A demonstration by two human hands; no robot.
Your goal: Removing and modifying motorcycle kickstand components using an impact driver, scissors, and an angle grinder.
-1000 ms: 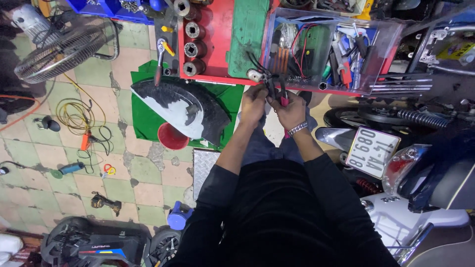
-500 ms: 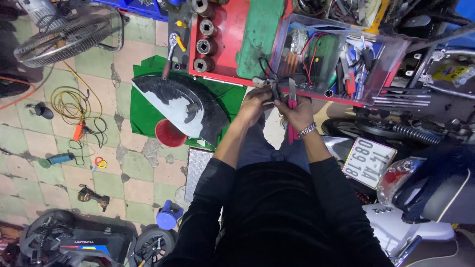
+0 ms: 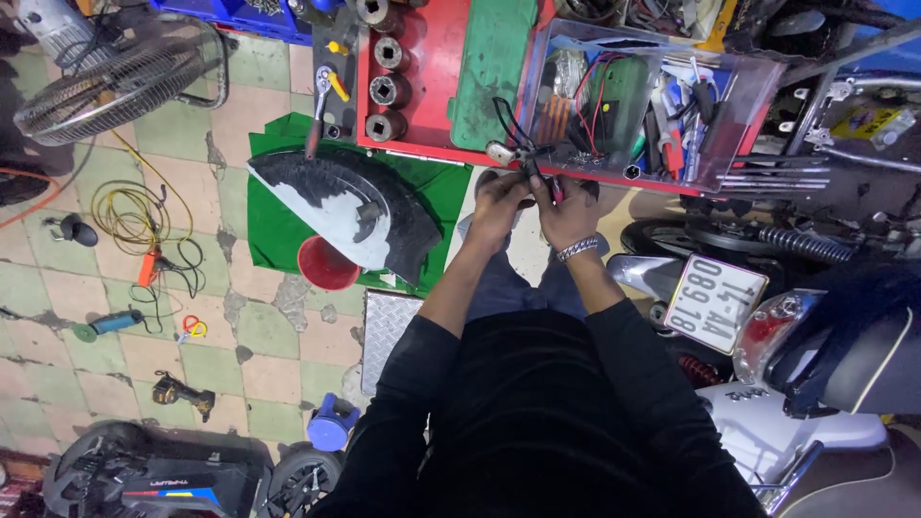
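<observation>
- Nearest the camera was the person's black-sleeved torso, filling the lower middle of the frame, both forearms running up toward the centre.
- Left hand (image 3: 499, 203) and right hand (image 3: 568, 213) met just above centre, nearly touching, each closed around the same small wiring bundle (image 3: 523, 158). Right wrist had a metal bracelet (image 3: 578, 249) on it.
- The key bit: the bundle stuck out up and slightly left from between the two hands, long axis roughly vertical in the frame, a small grey connector at its upper-left end and thin black wires looping up over the tray edge. Both hands were about equally close to it; the left one sat nearer the connector end.
- What exactly the fingers pinched, couldn't tell, too small.
- Just beyond the hands, in the upper middle, sat a clear plastic bin (image 3: 739, 125) stuffed with wires and hand tools.
- Left of that, a red tool tray (image 3: 436, 58) with a row of big sockets and a green mat.
- Left of centre, a black fender piece (image 3: 345, 206) lay on a green cloth, red cup (image 3: 326, 264) touching its lower edge.
- Far upper left: a floor fan (image 3: 115, 82).
</observation>
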